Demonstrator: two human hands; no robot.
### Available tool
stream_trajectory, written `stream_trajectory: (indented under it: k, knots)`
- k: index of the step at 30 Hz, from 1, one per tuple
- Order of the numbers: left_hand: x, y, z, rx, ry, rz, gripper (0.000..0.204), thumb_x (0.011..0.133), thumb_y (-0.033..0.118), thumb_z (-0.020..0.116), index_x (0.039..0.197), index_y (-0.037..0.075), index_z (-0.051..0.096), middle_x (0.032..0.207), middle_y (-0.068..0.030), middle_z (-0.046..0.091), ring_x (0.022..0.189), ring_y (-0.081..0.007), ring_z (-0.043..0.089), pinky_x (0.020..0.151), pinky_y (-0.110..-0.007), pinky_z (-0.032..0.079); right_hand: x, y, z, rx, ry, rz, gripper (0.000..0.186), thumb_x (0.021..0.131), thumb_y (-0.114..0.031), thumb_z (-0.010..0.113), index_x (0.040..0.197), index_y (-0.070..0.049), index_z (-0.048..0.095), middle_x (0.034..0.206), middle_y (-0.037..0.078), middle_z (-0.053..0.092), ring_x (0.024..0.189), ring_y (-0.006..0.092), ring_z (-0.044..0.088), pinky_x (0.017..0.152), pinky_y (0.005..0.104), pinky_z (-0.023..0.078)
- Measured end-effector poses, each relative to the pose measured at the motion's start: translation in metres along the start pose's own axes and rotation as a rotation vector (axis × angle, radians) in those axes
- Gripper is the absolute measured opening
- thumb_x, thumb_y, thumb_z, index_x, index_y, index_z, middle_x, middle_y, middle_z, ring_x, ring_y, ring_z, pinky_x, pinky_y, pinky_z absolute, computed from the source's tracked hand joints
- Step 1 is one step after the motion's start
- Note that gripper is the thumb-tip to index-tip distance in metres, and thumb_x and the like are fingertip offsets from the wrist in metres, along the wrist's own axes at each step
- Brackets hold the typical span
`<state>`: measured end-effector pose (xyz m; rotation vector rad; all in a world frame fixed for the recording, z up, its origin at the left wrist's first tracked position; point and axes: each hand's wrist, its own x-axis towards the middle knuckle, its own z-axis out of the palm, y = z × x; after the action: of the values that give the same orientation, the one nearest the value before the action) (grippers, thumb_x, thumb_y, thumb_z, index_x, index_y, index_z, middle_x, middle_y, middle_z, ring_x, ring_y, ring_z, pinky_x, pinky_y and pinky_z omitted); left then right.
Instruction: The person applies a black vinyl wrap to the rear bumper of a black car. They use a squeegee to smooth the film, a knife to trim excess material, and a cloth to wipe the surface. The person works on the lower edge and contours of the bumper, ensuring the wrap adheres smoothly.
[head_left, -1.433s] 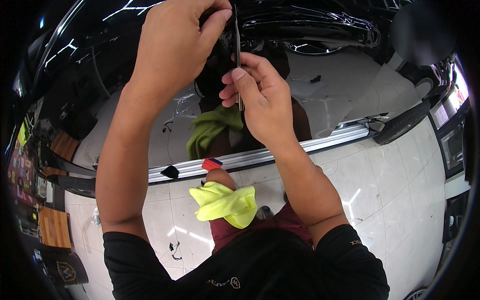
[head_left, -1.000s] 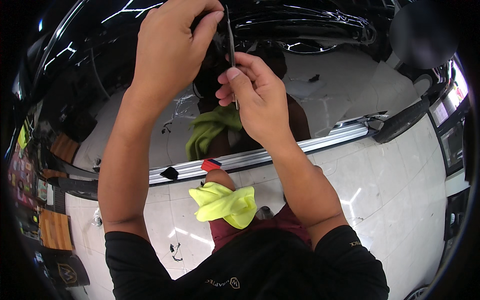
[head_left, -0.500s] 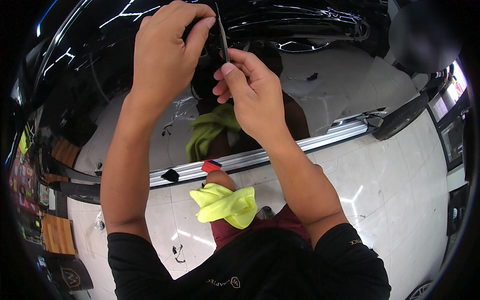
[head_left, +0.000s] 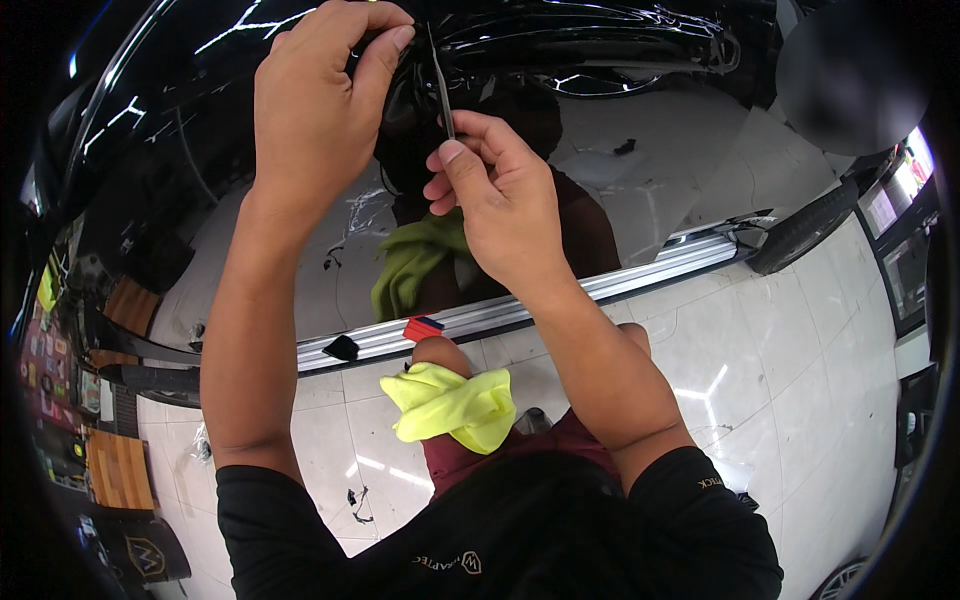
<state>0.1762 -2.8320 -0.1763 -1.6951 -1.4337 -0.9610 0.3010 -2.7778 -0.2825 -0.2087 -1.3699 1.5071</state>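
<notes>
In front of me stands a glossy black car door (head_left: 640,180) that mirrors the floor and my body. A slim, pointed metal knife (head_left: 442,90) is pinched between the thumb and fingers of my right hand (head_left: 507,205), its tip pointing up and away from me. To its left, my left hand (head_left: 318,110) is raised against the upper door, thumb and forefinger brought together. Whatever those fingertips hold is too small and dark to make out. The knife tip lies just right of them, apart from the thumb.
A bright yellow cloth (head_left: 450,405) lies over my knee. On the silver side step (head_left: 650,282) rest a red and blue card-like piece (head_left: 424,328) and a black flat piece (head_left: 342,348). A dark rounded shape (head_left: 850,85) juts in at upper right, above a tyre (head_left: 808,232).
Both hands have shifted slightly left, and my right hand with the knife has come a little lower. The left hand's pinch looks the same.
</notes>
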Motion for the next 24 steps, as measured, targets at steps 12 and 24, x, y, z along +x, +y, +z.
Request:
stream_trajectory:
  k: [12,24]
  knots:
    - [-0.007,-0.006,0.004,0.001,0.027,0.017,0.016,0.094,0.015,0.065,0.104,0.003,0.069,0.090,-0.0061,0.069,0.081,-0.0140,0.065,0.074,-0.026,0.049,-0.004,0.008,0.002,0.007,-0.025,0.010,0.025,0.098,-0.009,0.054,0.119,0.004,0.058,0.088,0.008,0.066,0.072,0.0107,0.067,0.065,0.0249,0.057]
    - [-0.012,-0.010,0.006,-0.016,0.021,0.021,0.017,0.096,0.017,0.064,0.105,0.004,0.068,0.091,-0.0055,0.070,0.083,-0.0139,0.065,0.075,-0.026,0.049,-0.007,0.014,0.003,-0.014,-0.048,0.032,0.029,0.101,-0.009,0.052,0.125,0.006,0.054,0.093,0.010,0.066,0.074,0.0122,0.065,0.067,0.0259,0.056]
